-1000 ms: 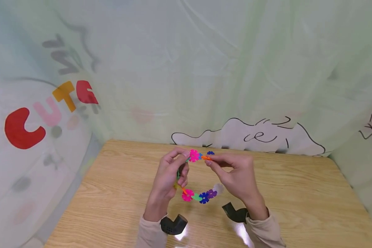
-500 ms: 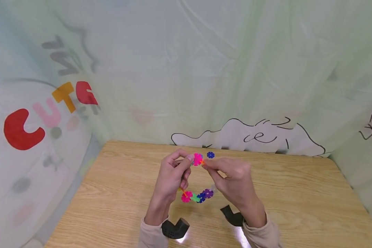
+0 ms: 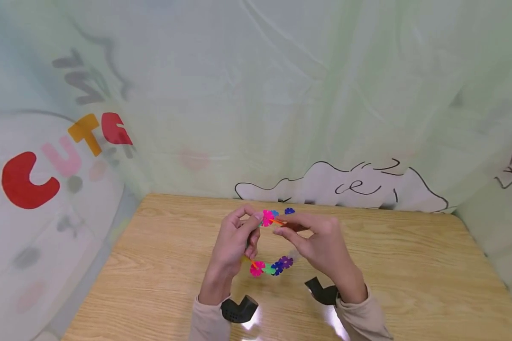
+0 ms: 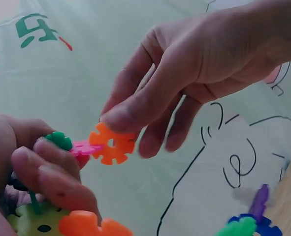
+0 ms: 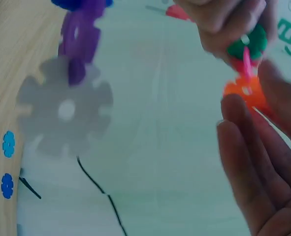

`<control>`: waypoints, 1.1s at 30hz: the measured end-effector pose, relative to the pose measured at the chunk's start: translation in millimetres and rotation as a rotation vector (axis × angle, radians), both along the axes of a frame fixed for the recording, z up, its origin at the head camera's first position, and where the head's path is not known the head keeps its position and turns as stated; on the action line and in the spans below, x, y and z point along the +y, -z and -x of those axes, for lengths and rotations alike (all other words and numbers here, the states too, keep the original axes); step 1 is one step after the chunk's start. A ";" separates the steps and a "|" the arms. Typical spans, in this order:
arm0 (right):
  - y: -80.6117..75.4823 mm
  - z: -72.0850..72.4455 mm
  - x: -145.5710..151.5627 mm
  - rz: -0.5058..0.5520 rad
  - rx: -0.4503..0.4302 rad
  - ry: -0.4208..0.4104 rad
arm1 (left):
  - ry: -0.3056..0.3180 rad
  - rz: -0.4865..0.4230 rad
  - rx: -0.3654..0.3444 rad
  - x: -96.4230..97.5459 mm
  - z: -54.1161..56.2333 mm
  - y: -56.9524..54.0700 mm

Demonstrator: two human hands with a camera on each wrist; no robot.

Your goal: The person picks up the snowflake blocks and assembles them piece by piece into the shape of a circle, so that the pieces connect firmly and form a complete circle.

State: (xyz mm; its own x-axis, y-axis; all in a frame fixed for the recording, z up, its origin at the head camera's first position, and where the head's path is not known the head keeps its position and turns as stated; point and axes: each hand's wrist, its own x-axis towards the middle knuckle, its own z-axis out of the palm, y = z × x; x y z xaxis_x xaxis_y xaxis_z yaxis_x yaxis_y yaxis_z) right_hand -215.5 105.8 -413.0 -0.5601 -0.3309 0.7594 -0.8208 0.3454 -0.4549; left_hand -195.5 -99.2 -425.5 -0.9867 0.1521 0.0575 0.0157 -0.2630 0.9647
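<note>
My left hand (image 3: 232, 239) grips a chain of plastic snowflake discs, with a green disc (image 4: 60, 141) and a pink disc (image 3: 266, 219) by its thumb. My right hand (image 3: 322, 239) pinches an orange disc (image 4: 102, 153) between thumb and fingers; its notched edge meets the pink disc edge-on. Below the left fingers the chain runs on through a yellow disc (image 4: 24, 223) and another orange disc (image 4: 83, 223). It then curves right past a second pink disc (image 3: 257, 269), a light green disc (image 3: 269, 269), a dark blue disc and a purple disc (image 3: 286, 262), ending in a translucent disc (image 5: 39, 110).
On the wooden table (image 3: 162, 265), near its far edge, lie a loose light blue disc (image 5: 8, 143) and a loose dark blue disc (image 5: 7, 185). A printed curtain (image 3: 239, 118) hangs behind the table and along both sides. Black camera mounts (image 3: 240, 310) sit on both wrists.
My right hand has moved slightly left, bringing the orange disc from beside the pink disc up against it. The chain's lower end has swung a little left. The left hand stays nearly in place.
</note>
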 end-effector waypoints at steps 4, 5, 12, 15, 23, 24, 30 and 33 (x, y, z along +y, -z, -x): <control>14.6 21.5 14.8 0.011 -0.291 0.092 | -0.063 -0.037 -0.031 -7.4 4.1 5.1; 20.4 28.8 18.7 -0.004 -0.362 0.138 | -0.076 -0.047 -0.034 -8.9 4.8 5.8; 88.3 78.1 31.4 -0.301 -0.557 0.191 | -0.096 -0.073 -0.067 -13.4 7.4 9.0; 111.3 85.7 29.0 -0.430 -0.565 0.117 | -0.087 -0.071 -0.072 -12.7 7.5 9.4; 119.8 83.9 21.2 -0.548 -0.622 0.140 | -0.072 -0.056 -0.057 -11.6 7.3 8.6; 118.5 83.4 20.6 -0.555 -0.620 0.167 | -0.073 -0.056 -0.057 -11.8 7.2 8.6; 115.7 83.4 22.2 -0.504 -0.704 0.290 | -0.074 -0.066 -0.060 -12.9 6.2 8.9; 118.0 85.0 28.0 -0.465 -0.770 0.299 | -0.062 -0.065 -0.058 -12.7 6.4 8.1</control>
